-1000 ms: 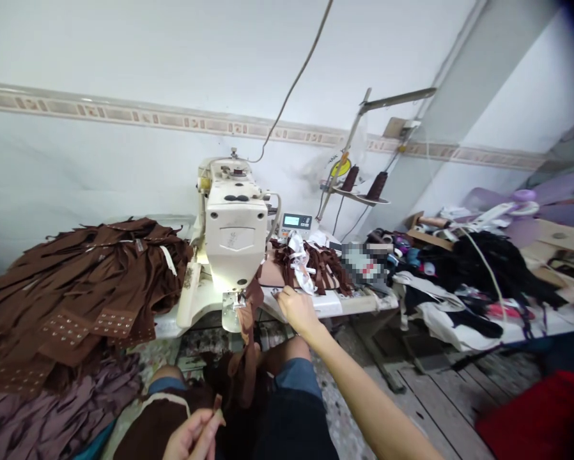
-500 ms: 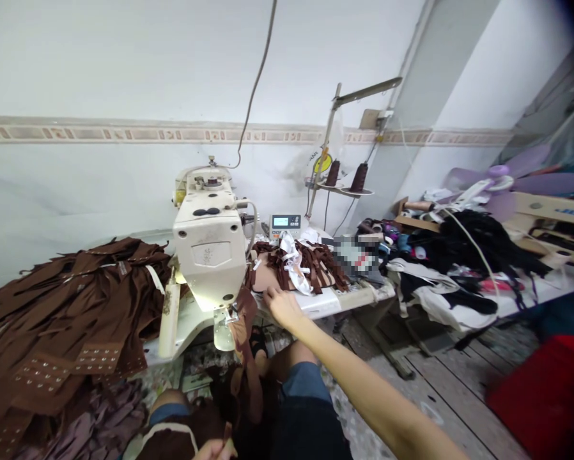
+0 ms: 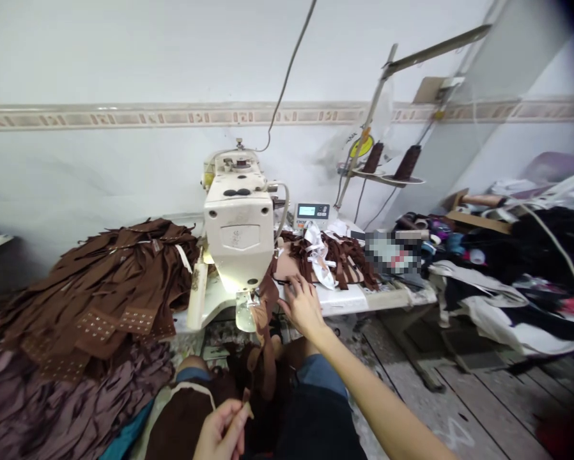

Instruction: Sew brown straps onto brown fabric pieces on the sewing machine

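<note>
My left hand (image 3: 224, 429) is low in the view above my lap, its thumb and fingers pinched on the end of a narrow brown fabric strip (image 3: 247, 396). My right hand (image 3: 302, 308) rests at the front edge of the sewing table (image 3: 347, 299), palm down with fingers apart. Close to its fingertips lies a small dark object (image 3: 281, 281), too small to name. To its left stands a white sewing machine (image 3: 239, 233), lamp lit. Brown fabric (image 3: 266, 306) hangs from beside its needle down toward my lap.
A large heap of brown garment pieces (image 3: 119, 275) lies left of the machine, mauve fabric (image 3: 76, 409) below. Brown straps and white tape (image 3: 321, 259) lie right, before a control box (image 3: 310, 214). Brown thread cones (image 3: 406, 163) stand behind. A cluttered table (image 3: 502, 306) is further right.
The view has swung left, so things sit further right. My right hand's fingers, bunched at the table edge before, are now spread there. My left hand has come higher into view with the strip.
</note>
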